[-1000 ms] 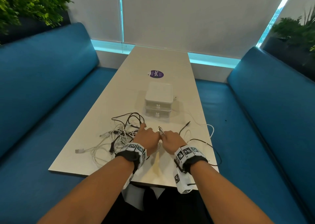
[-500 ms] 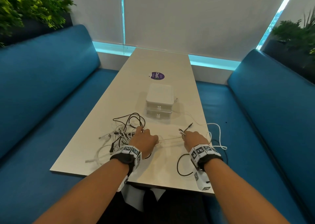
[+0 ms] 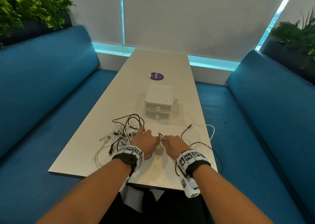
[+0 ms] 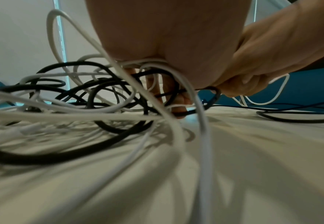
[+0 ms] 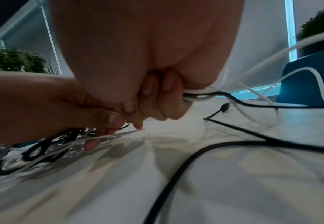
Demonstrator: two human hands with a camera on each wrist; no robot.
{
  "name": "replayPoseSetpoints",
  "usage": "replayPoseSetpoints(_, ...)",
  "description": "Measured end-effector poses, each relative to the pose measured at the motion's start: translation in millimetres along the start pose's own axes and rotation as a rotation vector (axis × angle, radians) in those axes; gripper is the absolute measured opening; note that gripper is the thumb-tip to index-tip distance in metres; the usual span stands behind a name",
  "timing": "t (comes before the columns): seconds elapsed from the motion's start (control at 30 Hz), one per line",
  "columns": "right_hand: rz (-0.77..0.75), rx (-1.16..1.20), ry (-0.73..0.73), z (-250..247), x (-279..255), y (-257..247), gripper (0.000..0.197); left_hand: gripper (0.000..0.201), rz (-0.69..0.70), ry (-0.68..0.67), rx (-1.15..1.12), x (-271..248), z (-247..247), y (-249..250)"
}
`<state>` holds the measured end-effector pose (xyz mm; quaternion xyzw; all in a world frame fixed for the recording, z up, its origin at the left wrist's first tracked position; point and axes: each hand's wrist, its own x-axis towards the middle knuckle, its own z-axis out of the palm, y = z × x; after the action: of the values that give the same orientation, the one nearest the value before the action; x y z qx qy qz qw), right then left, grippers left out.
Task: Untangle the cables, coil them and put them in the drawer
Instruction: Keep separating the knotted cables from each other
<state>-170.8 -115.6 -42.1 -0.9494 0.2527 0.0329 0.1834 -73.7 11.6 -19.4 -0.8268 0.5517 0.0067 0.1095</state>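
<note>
Your two hands sit close together, almost touching, near the front edge of the pale table [image 3: 153, 62]. Your right hand [image 3: 173, 143] is curled into a fist around a small bunch of white and black cables; in the right wrist view those strands leave the little-finger side of the fist and trail off to your right. A short plug end [image 3: 162, 136] pokes up between your two hands. Your left hand [image 3: 144, 140] reaches down into the cable tangle [image 3: 122, 135], its fingers [image 4: 178, 104] bent around a black strand and a white strand where they cross the tabletop.

The tangle, a loose heap of white and black cables, spreads out to the left of your left hand. A white cable end with a plug [image 3: 104, 138] sticks out at its left side. To the right of your right hand, a loose black cable [image 3: 202, 144] curves across the table and over its right edge, and its plug [image 3: 190, 126] points toward the far end. A white cable loop [image 3: 212, 130] lies just beside it near the table's right edge.

Beyond your hands, in the middle of the table, stands a small white drawer unit [image 3: 158, 102] with two drawers, both closed. Farther back lies a round purple sticker [image 3: 157, 76]. Blue benches [image 3: 42, 90] line both sides of the table, with green plants [image 3: 25, 7] behind them.
</note>
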Motion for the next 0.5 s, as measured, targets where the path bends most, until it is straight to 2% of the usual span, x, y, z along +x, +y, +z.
replayPoseSetpoints(0.13,0.034,0.050,-0.033,0,3,0,0.025,0.034,0.008,0.019,-0.010,-2,2,-3)
replayPoseSetpoints(0.33,0.063,-0.003,0.030,-10,4,8,0.022,0.024,0.027,0.059,-0.036,3,0,0)
replayPoseSetpoints(0.5,0.149,-0.085,0.116,-18,-3,26,0.026,0.035,0.058,0.104,-0.039,12,4,-5)
